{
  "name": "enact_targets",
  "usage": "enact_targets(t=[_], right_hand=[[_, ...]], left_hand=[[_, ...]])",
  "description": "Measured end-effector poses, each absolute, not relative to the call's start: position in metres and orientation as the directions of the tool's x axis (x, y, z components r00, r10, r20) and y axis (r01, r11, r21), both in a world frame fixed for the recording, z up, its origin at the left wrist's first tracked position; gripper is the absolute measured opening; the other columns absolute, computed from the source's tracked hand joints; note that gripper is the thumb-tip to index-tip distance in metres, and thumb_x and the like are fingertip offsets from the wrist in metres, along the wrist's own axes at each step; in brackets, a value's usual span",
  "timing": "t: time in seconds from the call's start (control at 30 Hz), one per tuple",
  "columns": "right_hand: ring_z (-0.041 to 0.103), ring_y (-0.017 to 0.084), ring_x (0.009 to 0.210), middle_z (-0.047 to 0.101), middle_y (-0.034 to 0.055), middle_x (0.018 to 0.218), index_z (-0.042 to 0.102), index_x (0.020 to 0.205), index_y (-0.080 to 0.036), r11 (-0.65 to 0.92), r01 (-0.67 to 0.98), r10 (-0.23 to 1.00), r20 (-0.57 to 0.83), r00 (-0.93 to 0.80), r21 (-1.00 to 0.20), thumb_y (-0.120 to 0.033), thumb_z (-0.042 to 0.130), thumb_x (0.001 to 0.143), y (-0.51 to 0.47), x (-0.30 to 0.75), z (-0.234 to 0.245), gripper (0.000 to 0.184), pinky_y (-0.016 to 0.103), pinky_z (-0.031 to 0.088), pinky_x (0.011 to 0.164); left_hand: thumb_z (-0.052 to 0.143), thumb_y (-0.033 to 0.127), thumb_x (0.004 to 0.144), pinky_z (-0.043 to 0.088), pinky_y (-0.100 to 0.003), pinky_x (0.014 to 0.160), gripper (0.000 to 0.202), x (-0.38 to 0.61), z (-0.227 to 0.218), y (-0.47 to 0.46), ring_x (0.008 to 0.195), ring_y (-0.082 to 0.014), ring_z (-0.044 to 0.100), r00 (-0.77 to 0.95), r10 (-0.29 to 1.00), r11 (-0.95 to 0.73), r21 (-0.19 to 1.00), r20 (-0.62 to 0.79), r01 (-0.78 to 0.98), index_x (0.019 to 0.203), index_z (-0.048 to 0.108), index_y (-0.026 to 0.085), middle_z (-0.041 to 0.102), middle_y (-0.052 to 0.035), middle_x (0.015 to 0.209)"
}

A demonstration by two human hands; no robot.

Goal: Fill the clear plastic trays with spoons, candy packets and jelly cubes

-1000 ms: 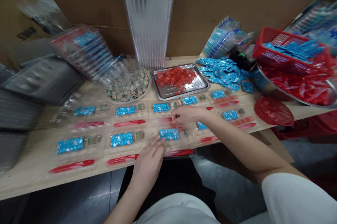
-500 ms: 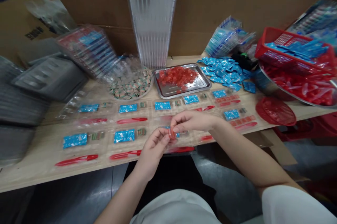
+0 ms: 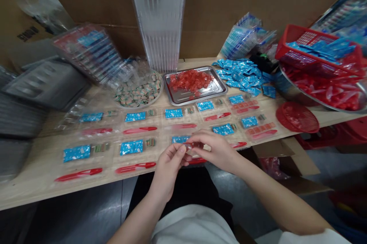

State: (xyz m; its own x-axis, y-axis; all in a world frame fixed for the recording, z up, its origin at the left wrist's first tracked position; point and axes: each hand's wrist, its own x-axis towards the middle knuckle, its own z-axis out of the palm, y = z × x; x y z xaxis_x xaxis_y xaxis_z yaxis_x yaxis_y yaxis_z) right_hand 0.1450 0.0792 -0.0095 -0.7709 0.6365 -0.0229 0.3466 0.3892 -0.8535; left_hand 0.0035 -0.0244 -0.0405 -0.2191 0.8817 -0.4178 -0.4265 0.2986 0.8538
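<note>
My left hand (image 3: 169, 163) is closed, pinching a small red translucent piece (image 3: 188, 146) between thumb and fingertips. My right hand (image 3: 216, 148) meets it from the other side, its thumb and fingers closed on the same red piece; its exact shape is partly hidden by the fingers. Both hands hover over a clear plastic tray with a blue packet (image 3: 180, 139) and a red long-handled item (image 3: 197, 160) in it. Close to the right hand lies another blue packet (image 3: 223, 129). Similar red pieces (image 3: 191, 80) are heaped on a metal tray (image 3: 174, 98) beyond the hands.
Several clear trays with blue packets, small striped pieces and red items cover the wooden table (image 3: 25, 194). Behind stand a round dish of wrapped pieces (image 3: 140, 95) and a tall plastic stack (image 3: 160, 18). Rightward are blue packets (image 3: 243, 74), a red basket (image 3: 306, 66) and a metal bowl (image 3: 304, 98).
My right hand has moved slightly right and down, its fingers now level with the left hand's. The view has shifted a little, with table items appearing further left.
</note>
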Motion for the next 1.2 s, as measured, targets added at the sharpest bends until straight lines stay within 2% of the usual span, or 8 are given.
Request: enact_targets(t=[0.07, 0.17, 0.33, 0.53, 0.7, 0.87, 1.07, 1.2], right_hand=[[0.060, 0.015, 0.083, 0.067, 0.0039, 0.094, 0.064, 0.098, -0.021, 0.436, 0.416, 0.679, -0.012, -0.734, -0.798, -0.020, 0.054, 0.084, 0.087, 0.145, -0.016, 0.017, 0.027, 0.046, 0.074], [0.058, 0.017, 0.086, 0.067, 0.0042, 0.089, 0.066, 0.093, -0.020, 0.554, 0.471, 0.675, 0.039, -0.737, -0.687, -0.022, 0.058, 0.083, 0.101, 0.142, -0.032, 0.013, 0.031, 0.044, 0.079], [0.051, 0.021, 0.085, 0.062, 0.0061, 0.083, 0.067, 0.085, -0.017, 0.691, 0.537, 0.651, 0.095, -0.753, -0.483, -0.017, 0.064, 0.077, 0.098, 0.135, -0.052, 0.009, 0.034, 0.042, 0.078], [0.053, 0.022, 0.091, 0.064, 0.0078, 0.088, 0.067, 0.086, -0.017, 0.707, 0.555, 0.610, -0.020, -0.792, -0.437, -0.022, 0.064, 0.077, 0.119, 0.129, -0.034, 0.011, 0.033, 0.041, 0.081], [0.059, 0.021, 0.088, 0.067, 0.0127, 0.093, 0.064, 0.094, -0.013, 0.486, 0.795, 0.837, -0.068, -0.543, -0.363, -0.022, 0.051, 0.084, 0.203, 0.096, -0.026, 0.019, 0.031, 0.041, 0.079], [0.061, 0.023, 0.092, 0.067, 0.0152, 0.094, 0.065, 0.088, -0.011, 0.468, 0.796, 0.835, -0.103, -0.540, -0.384, -0.017, 0.059, 0.077, 0.243, 0.070, -0.035, 0.014, 0.031, 0.042, 0.080], [0.063, 0.014, 0.081, 0.065, 0.0058, 0.096, 0.054, 0.115, -0.016, 0.213, 0.349, 0.700, -0.106, -0.706, -0.913, -0.024, 0.059, 0.079, 0.168, 0.094, -0.021, 0.037, 0.026, 0.050, 0.070], [0.060, 0.013, 0.080, 0.060, 0.0022, 0.091, 0.050, 0.120, -0.023, 0.271, 0.173, 0.678, 0.060, -0.733, -0.947, -0.019, 0.060, 0.077, 0.100, 0.107, -0.010, 0.044, 0.029, 0.052, 0.072]], left_hand=[[0.057, 0.032, 0.083, 0.046, -0.030, 0.073, 0.017, 0.001, -0.047, -0.031, 0.079, -0.0154, 0.058, -0.382, 0.900, 0.223, 0.975, -0.210, -0.010, 0.090, 0.058, 0.017, 0.062, -0.0039, 0.086], [0.053, 0.022, 0.085, 0.041, -0.041, 0.090, 0.010, -0.007, -0.057, -0.042, 0.097, -0.0208, 0.058, -0.219, 0.970, 0.039, 0.819, 0.107, 0.572, 0.092, 0.060, 0.022, 0.066, -0.0036, 0.097], [0.049, 0.014, 0.087, 0.043, -0.044, 0.093, 0.016, -0.011, -0.069, -0.049, 0.110, -0.0226, 0.056, 0.006, 0.982, -0.122, 0.606, 0.190, 0.786, 0.096, 0.059, 0.022, 0.067, -0.0036, 0.105], [0.049, 0.011, 0.085, 0.050, -0.043, 0.089, 0.018, -0.014, -0.072, -0.046, 0.106, -0.0229, 0.060, 0.026, 0.970, -0.163, 0.566, 0.242, 0.808, 0.094, 0.059, 0.022, 0.069, -0.0039, 0.103], [0.048, 0.009, 0.084, 0.052, -0.044, 0.086, 0.023, -0.014, -0.072, -0.044, 0.104, -0.0235, 0.062, 0.035, 0.961, -0.186, 0.547, 0.273, 0.816, 0.098, 0.059, 0.023, 0.069, -0.0043, 0.106], [0.048, 0.008, 0.083, 0.053, -0.042, 0.086, 0.023, -0.015, -0.073, -0.046, 0.103, -0.0234, 0.062, 0.020, 0.965, -0.174, 0.582, 0.261, 0.795, 0.096, 0.059, 0.023, 0.069, -0.0039, 0.105], [0.051, 0.016, 0.086, 0.050, -0.035, 0.087, 0.023, -0.024, -0.053, -0.034, 0.098, -0.0193, 0.062, -0.285, 0.926, -0.061, 0.841, 0.249, 0.538, 0.105, 0.058, 0.024, 0.067, -0.0058, 0.102], [0.053, 0.026, 0.085, 0.050, -0.032, 0.084, 0.021, -0.026, -0.034, -0.009, 0.096, -0.0187, 0.063, -0.365, 0.931, 0.018, 0.999, -0.001, 0.041, 0.106, 0.056, 0.019, 0.065, -0.0078, 0.103]])
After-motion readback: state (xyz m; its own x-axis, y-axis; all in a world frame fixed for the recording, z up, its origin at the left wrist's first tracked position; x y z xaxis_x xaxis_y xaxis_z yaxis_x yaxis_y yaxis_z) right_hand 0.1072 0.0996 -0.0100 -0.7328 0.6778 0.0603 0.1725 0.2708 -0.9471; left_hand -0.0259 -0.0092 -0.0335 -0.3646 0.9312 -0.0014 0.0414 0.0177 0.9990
